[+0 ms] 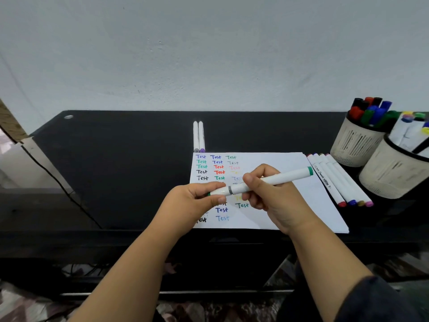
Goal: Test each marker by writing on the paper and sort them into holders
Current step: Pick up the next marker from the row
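Note:
A white marker with green ends (285, 176) is held level above the paper (285, 205). My right hand (271, 196) grips its barrel near the middle. My left hand (197, 201) pinches the cap at its left end, by the grey ring. The paper carries several columns of the word "Test" in many colours. Several white markers (336, 180) lie side by side along the paper's right edge. Two beige mesh holders stand at the right: the far holder (355, 145) is full of dark-capped markers, the near holder (392, 177) has white markers.
Two white markers (198, 137) lie together just beyond the paper's top edge. The black desk (116, 163) runs back to a grey wall. A black cable hangs down at the left. Patterned floor shows below the desk's front edge.

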Demonstrator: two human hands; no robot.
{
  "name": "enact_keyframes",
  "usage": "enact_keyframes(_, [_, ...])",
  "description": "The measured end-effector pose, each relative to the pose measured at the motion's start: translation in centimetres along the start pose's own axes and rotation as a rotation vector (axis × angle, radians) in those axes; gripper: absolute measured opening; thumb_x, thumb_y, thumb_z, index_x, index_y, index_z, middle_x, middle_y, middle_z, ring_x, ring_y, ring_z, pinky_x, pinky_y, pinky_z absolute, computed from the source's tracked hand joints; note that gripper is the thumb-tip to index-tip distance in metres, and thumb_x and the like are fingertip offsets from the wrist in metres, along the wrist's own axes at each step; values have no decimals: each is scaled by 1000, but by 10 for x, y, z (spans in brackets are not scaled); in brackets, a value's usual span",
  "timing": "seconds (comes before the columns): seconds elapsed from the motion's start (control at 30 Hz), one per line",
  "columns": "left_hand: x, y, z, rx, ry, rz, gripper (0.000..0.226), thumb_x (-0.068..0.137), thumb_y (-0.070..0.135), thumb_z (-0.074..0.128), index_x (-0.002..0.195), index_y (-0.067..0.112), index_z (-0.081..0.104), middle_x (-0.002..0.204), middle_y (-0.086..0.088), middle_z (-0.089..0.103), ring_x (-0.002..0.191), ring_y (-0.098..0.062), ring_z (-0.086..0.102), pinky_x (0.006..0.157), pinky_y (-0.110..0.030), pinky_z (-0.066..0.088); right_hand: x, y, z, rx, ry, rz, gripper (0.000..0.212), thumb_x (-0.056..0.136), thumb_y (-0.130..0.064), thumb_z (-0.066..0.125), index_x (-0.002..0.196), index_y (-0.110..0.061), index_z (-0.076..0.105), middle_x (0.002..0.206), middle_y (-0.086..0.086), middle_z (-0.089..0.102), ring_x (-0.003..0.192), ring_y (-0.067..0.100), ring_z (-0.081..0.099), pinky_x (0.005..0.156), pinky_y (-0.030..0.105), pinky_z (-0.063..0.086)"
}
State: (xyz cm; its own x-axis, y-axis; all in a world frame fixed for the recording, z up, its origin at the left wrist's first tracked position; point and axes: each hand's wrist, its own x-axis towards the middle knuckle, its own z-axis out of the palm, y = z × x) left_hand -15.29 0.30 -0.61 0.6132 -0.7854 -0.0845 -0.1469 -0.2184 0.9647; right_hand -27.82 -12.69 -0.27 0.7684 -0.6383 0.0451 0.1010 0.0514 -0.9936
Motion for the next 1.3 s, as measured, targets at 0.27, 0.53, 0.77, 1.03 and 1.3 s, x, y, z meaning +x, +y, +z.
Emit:
enact_keyframes(0.27, [-4, 6, -8, 4, -94, -52, 14, 77, 24, 75, 87, 34, 74, 87, 23, 71, 90, 4, 64, 82, -13, 46, 0, 8, 7, 112, 63, 42, 40, 89, -2, 57, 58, -14, 36, 45, 0, 47, 42, 11, 44, 42, 20, 32])
enact_keyframes(0.53, [-2, 9, -9, -28, -49, -34, 23, 77, 17, 74, 68, 39, 73, 82, 20, 72, 87, 0, 66, 88, -23, 48, 4, 12, 21, 205, 114, 57, 41, 91, -3, 55, 58, -15, 35, 46, 3, 44, 39, 11, 41, 39, 20, 30])
enact_keyframes(0.77, [-8, 15, 0, 51, -15, -18, 13, 83, 28, 68, 89, 38, 72, 78, 24, 70, 77, -3, 57, 58, -2, 40, 4, 0, 20, 180, 172, 107, 31, 89, -20, 61, 59, -18, 52, 47, 0, 48, 42, 9, 38, 41, 18, 34])
enact_keyframes(1.03, [-18, 31, 0, 93, 76, -2, 13, 84, 34, 67, 83, 47, 68, 83, 7, 71, 73, -15, 56, 61, -21, 45, -10, -15, 5, -49, 437, -114, 28, 86, -3, 63, 91, -24, 46, 70, -4, 58, 58, 7, 48, 62, 17, 43])
enact_keyframes(1.3, [-24, 65, 20, 102, 3, 120, 10, 83, 37, 66, 80, 46, 66, 86, -11, 68, 66, -15, 49, 59, -28, 44, -23, -23, -2, -1098, 391, -673, 23, 77, -4, 73, 98, -12, 70, 104, 7, 50, 88, 16, 44, 65, 16, 38])
